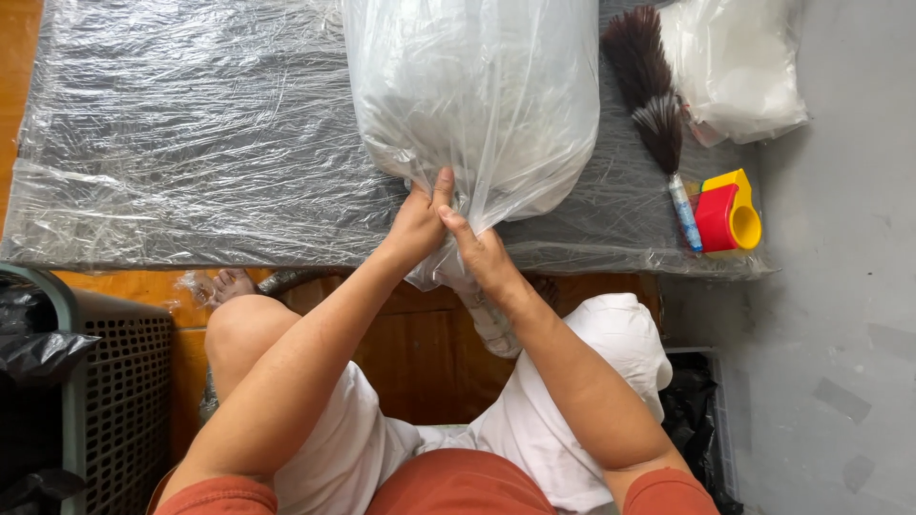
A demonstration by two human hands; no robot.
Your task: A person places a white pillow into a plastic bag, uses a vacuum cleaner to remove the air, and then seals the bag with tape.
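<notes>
A large clear plastic bag (pixel 472 91), bulging with pale grey-white contents (too hazy through the film to make out), lies on the plastic-covered table, its length running away from the near edge. Its open end is gathered into a crumpled neck at that edge.

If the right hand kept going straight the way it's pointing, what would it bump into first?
The right hand points up and away, already gripping the clear plastic bag. Going on, it would likely press straight into the bag's stuffed white bulk; how deep it sits is unclear.
</notes>
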